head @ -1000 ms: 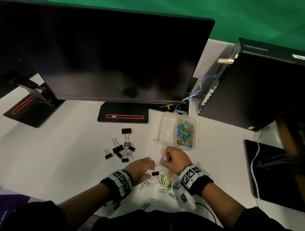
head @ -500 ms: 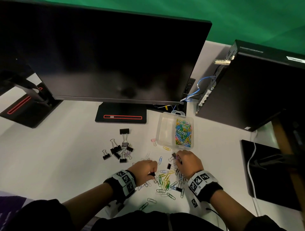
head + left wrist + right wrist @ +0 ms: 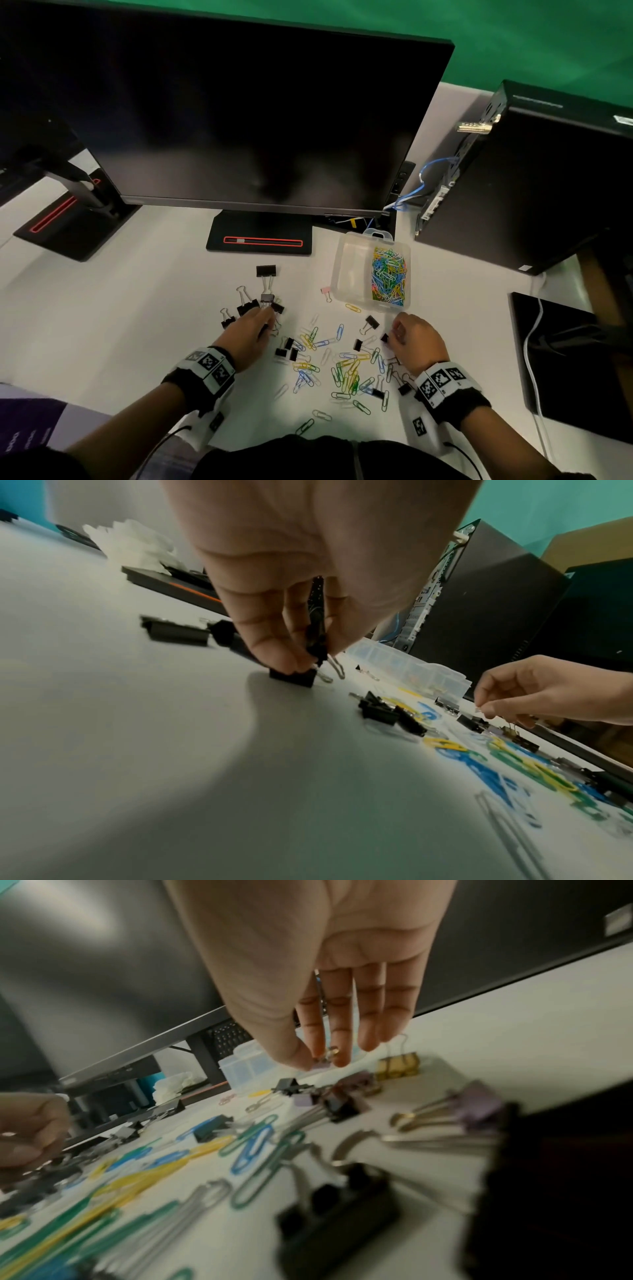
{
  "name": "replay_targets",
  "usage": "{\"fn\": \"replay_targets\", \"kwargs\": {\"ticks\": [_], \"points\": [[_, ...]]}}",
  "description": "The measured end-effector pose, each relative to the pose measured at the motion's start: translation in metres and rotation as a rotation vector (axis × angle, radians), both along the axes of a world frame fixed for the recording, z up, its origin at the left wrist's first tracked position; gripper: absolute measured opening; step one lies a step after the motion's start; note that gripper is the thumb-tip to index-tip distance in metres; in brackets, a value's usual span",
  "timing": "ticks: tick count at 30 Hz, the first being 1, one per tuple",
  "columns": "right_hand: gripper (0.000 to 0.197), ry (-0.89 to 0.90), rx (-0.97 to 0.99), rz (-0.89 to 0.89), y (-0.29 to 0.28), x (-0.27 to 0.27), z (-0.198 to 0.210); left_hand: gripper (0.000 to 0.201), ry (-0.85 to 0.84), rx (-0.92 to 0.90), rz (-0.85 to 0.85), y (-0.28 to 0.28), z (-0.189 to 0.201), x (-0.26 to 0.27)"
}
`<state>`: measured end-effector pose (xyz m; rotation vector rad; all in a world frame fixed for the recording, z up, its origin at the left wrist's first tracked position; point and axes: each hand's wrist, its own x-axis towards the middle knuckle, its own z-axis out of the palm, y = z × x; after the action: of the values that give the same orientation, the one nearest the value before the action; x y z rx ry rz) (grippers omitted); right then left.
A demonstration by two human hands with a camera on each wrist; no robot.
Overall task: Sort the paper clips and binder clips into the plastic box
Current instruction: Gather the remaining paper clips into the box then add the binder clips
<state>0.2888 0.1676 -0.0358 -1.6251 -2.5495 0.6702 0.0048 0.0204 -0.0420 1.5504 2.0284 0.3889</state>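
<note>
Left hand (image 3: 247,331) at the cluster of black binder clips (image 3: 255,305) on the white table (image 3: 102,325); its fingers (image 3: 274,653) pinch a small black clip (image 3: 316,631) just above another. Right hand (image 3: 416,341), near the plastic box (image 3: 346,270): thumb and fingers (image 3: 339,1053) closed on a small lilac binder clip (image 3: 322,1065). Coloured paper clips (image 3: 342,363) lie scattered between the hands; more fill the box's right compartment, the box standing before the monitor (image 3: 239,120).
</note>
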Motion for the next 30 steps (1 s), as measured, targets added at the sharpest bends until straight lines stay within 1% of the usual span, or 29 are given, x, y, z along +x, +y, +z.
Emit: {"fn": "replay_targets", "kwargs": {"ticks": [2, 5, 6, 8, 11, 13, 16, 19, 21, 23, 26, 30], "points": [[0.009, -0.005, 0.003, -0.022, 0.003, 0.007, 0.0, 0.004, 0.014, -0.008, 0.015, -0.006, -0.002, -0.002], [0.006, -0.039, 0.045, -0.043, 0.006, 0.015, -0.005, 0.003, 0.049, 0.023, 0.002, -0.011, -0.005, -0.002], [0.006, -0.061, 0.051, -0.041, 0.007, 0.016, -0.007, 0.006, 0.063, 0.033, -0.005, -0.012, -0.006, -0.002], [0.006, -0.082, 0.057, -0.03, 0.008, 0.016, -0.009, 0.02, 0.087, 0.037, -0.006, -0.013, -0.006, -0.002], [0.006, -0.055, 0.081, -0.018, 0.005, 0.01, -0.006, 0.034, 0.091, 0.07, -0.002, -0.012, -0.002, 0.002], [0.01, -0.034, 0.062, 0.038, -0.002, 0.001, -0.001, 0.038, 0.085, 0.06, -0.054, -0.01, 0.002, 0.008], [0.016, -0.033, -0.005, 0.204, -0.016, -0.022, 0.006, 0.042, 0.064, -0.028, -0.157, -0.006, 0.006, 0.019], [0.02, -0.011, -0.052, 0.3, -0.026, -0.045, 0.008, 0.044, 0.062, -0.079, -0.185, -0.004, 0.004, 0.028], [0.023, 0.036, -0.07, 0.302, -0.028, -0.058, 0.006, 0.045, 0.091, -0.092, -0.191, -0.004, 0.001, 0.032], [0.031, 0.047, -0.08, 0.311, -0.029, -0.069, 0.004, 0.044, 0.124, -0.094, -0.197, -0.003, 0.0, 0.034], [0.046, -0.031, -0.092, 0.352, -0.03, -0.08, 0.001, 0.038, 0.126, -0.077, -0.185, -0.002, -0.002, 0.033], [0.051, -0.096, -0.092, 0.39, -0.033, -0.084, -0.005, 0.03, 0.06, -0.012, -0.142, -0.002, -0.005, 0.025]]}}
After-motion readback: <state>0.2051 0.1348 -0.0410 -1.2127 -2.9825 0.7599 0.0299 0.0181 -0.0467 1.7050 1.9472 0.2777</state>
